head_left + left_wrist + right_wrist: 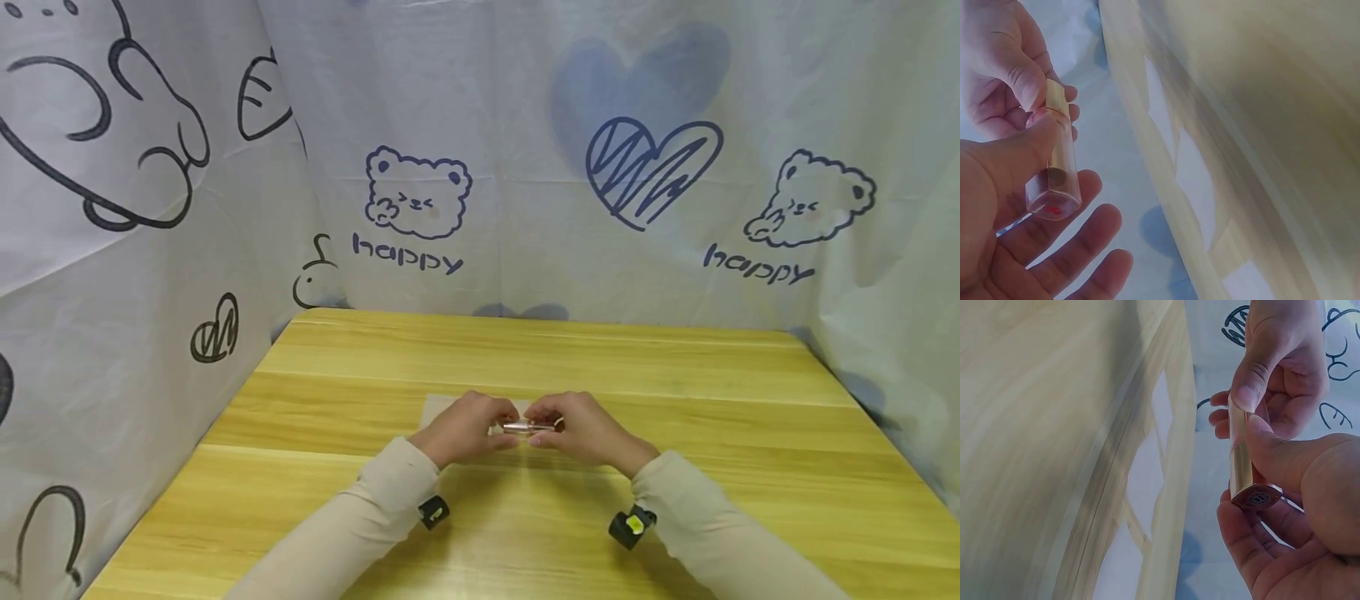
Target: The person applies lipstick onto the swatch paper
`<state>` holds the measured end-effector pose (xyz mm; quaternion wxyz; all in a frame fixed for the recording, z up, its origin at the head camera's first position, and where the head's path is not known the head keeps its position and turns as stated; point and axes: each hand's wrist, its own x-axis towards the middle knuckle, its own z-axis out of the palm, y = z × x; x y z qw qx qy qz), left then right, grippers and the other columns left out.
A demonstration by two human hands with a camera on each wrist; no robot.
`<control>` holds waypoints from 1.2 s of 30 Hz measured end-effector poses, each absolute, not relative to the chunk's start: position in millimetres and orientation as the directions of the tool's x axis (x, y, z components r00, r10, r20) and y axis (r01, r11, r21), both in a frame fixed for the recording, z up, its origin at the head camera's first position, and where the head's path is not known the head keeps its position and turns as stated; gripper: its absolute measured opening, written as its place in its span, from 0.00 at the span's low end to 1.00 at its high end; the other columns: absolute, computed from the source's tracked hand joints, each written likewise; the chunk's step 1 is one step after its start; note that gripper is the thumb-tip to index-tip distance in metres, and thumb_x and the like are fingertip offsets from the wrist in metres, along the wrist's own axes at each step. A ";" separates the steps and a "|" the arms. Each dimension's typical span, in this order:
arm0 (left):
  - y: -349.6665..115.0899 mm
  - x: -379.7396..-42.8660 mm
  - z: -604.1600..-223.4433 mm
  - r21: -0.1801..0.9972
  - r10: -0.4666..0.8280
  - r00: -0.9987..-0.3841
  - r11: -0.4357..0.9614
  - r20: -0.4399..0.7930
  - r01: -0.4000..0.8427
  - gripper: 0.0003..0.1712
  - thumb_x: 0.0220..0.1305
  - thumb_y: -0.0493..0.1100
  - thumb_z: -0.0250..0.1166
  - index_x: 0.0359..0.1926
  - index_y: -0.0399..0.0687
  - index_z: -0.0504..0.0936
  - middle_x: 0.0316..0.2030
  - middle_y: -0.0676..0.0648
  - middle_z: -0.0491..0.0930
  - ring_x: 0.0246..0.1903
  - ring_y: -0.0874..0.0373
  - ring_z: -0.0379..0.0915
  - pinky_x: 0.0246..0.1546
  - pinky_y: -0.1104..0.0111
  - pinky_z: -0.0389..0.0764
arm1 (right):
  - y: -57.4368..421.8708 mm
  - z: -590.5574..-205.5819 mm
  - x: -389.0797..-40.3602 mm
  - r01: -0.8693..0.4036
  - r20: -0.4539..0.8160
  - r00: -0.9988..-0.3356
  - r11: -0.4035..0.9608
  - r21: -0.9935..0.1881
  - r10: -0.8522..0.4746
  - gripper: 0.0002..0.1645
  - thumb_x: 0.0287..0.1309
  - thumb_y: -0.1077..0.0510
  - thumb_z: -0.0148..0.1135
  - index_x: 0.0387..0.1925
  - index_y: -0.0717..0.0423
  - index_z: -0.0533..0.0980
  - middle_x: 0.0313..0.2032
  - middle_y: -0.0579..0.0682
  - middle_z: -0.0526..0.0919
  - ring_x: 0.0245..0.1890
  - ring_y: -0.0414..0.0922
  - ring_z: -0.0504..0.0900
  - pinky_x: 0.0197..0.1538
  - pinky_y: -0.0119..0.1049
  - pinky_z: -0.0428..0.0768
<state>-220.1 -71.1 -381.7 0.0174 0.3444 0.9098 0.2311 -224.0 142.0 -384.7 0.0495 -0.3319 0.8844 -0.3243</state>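
Small cosmetic tube [1062, 190] is held between both hands over the table, middle of the near half, lying left-right. Squarish section, rounded edges: glossy clear pinkish body on the left, shiny gold part on the right. Red mark on the clear end face; dark dotted label on the gold end face.

Left hand [467, 426] pinches the clear body, thumb on top, other fingers spread. Right hand [588, 428] grips the gold part, thumb along it. Fingers hide parts of the tube in every view.

Pale flat sheet [435, 408] on the table just beyond the hands, mostly blocked by them in the head view; can't tell paper or film. Table [675, 367] is yellow with streaky wood grain. Beige sleeves [330, 533] and black wrist cameras [433, 512] cover some of the near side. Creased white cloth [525, 208] hangs left, far and right, with line-drawn bears and hearts.
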 end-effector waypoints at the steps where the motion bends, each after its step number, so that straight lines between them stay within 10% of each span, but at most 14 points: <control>1: -70.7 -220.1 -381.7 0.436 0.633 -0.764 0.657 0.123 0.615 0.13 0.62 0.44 0.69 0.44 0.42 0.84 0.40 0.47 0.84 0.40 0.55 0.81 0.42 0.64 0.80 | 142.0 -384.8 -223.9 -0.553 0.126 -0.776 0.569 -0.609 -0.618 0.13 0.58 0.56 0.69 0.44 0.56 0.82 0.36 0.43 0.83 0.34 0.36 0.80 0.38 0.30 0.80; 36: -81.8 -221.8 -382.7 0.448 0.573 -0.812 0.702 0.106 0.554 0.15 0.62 0.45 0.69 0.45 0.39 0.83 0.40 0.44 0.84 0.40 0.54 0.81 0.43 0.63 0.81 | 158.2 -388.5 -227.3 -0.522 0.147 -0.807 0.575 -0.630 -0.572 0.12 0.56 0.59 0.71 0.42 0.59 0.82 0.35 0.45 0.83 0.36 0.40 0.82 0.39 0.32 0.82</control>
